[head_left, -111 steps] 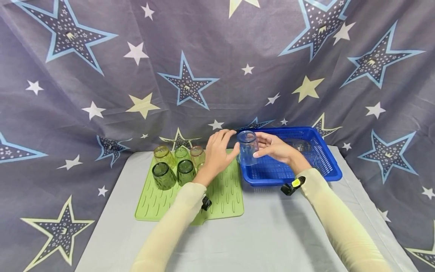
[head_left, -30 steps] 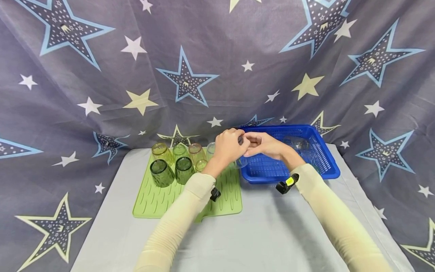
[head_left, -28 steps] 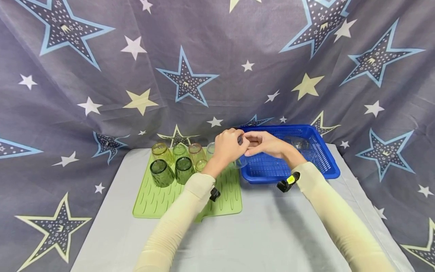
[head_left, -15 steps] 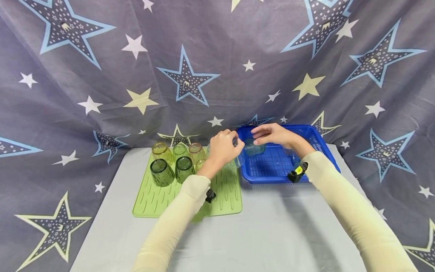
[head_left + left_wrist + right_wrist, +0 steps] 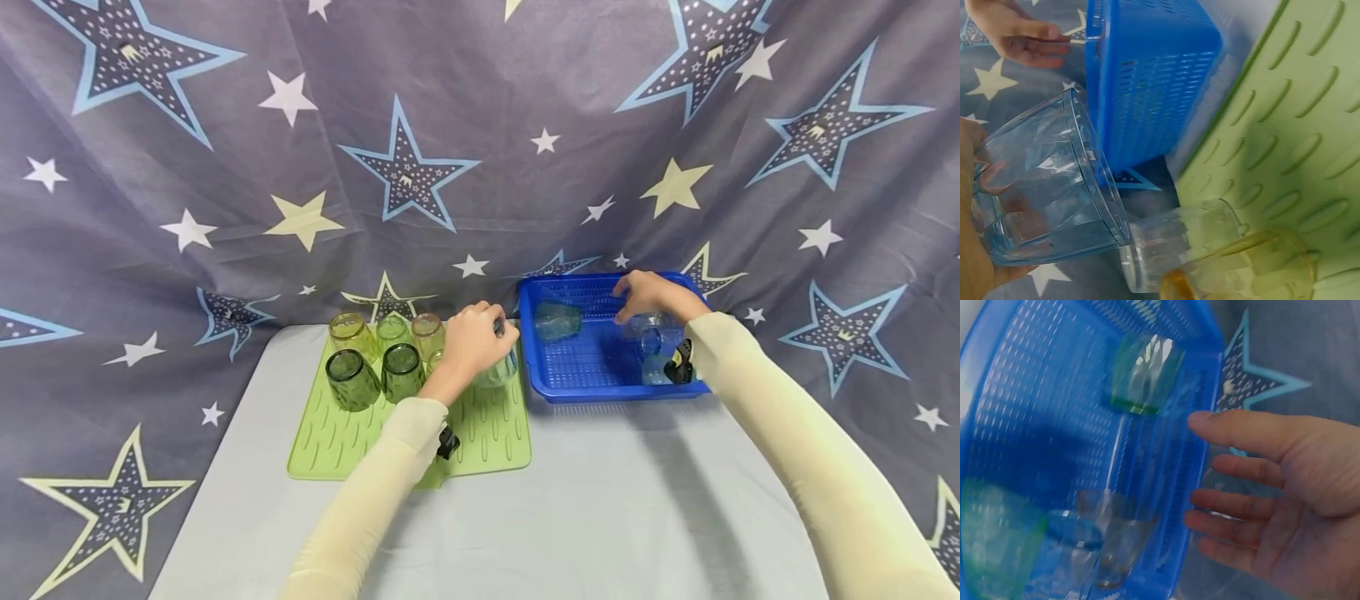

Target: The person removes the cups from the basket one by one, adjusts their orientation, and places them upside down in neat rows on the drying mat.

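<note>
Blue glass gripped by L hand, prob. best lowered straight w/o knocking clear glass just beyond; R hand spread, near basket.

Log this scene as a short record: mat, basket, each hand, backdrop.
Mat: green, with two dark green glasses in front and a yellow glass behind
Basket: blue; one greenish glass at its left, other glasses grouped at its right
Left hand: grips a pale blue glass, mouth down, over the mat
Right hand: holds nothing, at the basket
Backdrop: star-patterned cloth
</note>
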Demonstrator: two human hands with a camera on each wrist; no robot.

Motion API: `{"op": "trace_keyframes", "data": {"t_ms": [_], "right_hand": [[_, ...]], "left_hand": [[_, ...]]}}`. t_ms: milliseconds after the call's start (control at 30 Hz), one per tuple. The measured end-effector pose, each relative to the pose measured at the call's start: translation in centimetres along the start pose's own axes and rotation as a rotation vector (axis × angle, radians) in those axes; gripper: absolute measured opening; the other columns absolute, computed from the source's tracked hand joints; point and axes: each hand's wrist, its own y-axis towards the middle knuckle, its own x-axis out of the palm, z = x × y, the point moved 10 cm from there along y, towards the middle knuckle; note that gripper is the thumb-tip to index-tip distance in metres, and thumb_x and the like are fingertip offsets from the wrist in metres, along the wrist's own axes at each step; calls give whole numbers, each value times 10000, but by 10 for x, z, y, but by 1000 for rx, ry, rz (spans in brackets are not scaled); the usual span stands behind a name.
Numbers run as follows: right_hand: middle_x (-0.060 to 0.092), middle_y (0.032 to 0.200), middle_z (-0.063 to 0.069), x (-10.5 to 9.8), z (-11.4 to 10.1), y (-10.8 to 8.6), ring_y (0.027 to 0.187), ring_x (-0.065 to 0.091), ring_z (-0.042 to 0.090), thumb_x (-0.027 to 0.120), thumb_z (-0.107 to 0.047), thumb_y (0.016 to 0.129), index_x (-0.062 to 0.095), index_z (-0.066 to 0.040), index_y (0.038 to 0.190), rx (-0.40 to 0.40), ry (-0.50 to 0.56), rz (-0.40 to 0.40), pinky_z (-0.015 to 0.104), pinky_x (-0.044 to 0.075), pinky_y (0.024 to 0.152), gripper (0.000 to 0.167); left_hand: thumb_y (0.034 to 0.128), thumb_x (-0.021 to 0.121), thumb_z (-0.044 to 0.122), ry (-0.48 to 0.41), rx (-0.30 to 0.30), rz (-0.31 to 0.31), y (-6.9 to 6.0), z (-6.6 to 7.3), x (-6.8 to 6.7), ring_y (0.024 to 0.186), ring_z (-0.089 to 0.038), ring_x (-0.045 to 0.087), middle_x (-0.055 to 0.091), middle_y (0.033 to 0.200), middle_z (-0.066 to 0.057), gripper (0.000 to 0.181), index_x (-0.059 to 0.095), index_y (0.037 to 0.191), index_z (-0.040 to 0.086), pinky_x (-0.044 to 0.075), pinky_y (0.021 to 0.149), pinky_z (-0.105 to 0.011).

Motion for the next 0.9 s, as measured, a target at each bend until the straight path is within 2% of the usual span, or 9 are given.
{"op": "trace_keyframes", "data": {"t_ms": [167,267,567,667,733,900], "right_hand": [[601,1285,368,1,18,2,1142,609,491,839,-128,712,617,111,1248,37,-72,24,540,524,969,628],[610,1270,362,4,31,3,1126,619,484,835,-69,671,610,122,1241,73,-89,10,528,541,957,641],[563,1360,338,17,71,0,1163,578,436,739,84,633,605,79,1305,178,-7,-52,495,568,860,685],[556,1368,346,23,77,2,1149,576,416,714,115,642,602,83,1314,175,-16,-74,471,559,856,682],[561,1365,345,26,82,3,1152,582,417,709,121,651,611,74,1312,174,-33,-79,496,555,883,670],[593,1330,340,29,87,3,1140,611,438,714,131,633,641,75,1277,149,-53,-64,492,584,836,650]], "left_hand": [[866,562,285,-2,3,-26,-5,-4,7,755,-295,681,703,822,-47,232,726,853,121,578,678,-432],[860,566,286,10,5,-25,-8,-5,10,771,-306,686,693,803,-44,219,713,834,125,577,675,-443],[872,566,286,69,26,-49,-18,-9,24,749,-249,684,703,878,-40,230,731,897,128,567,586,-407],[887,567,296,81,29,-64,-21,-11,29,752,-240,680,711,925,-47,243,740,924,129,565,574,-398],[885,576,295,81,38,-59,-23,-11,31,772,-237,683,718,942,-49,237,740,920,127,566,566,-391],[873,630,272,75,69,-32,-28,-8,36,870,-236,694,724,956,-42,188,743,902,124,581,582,-378]]}}
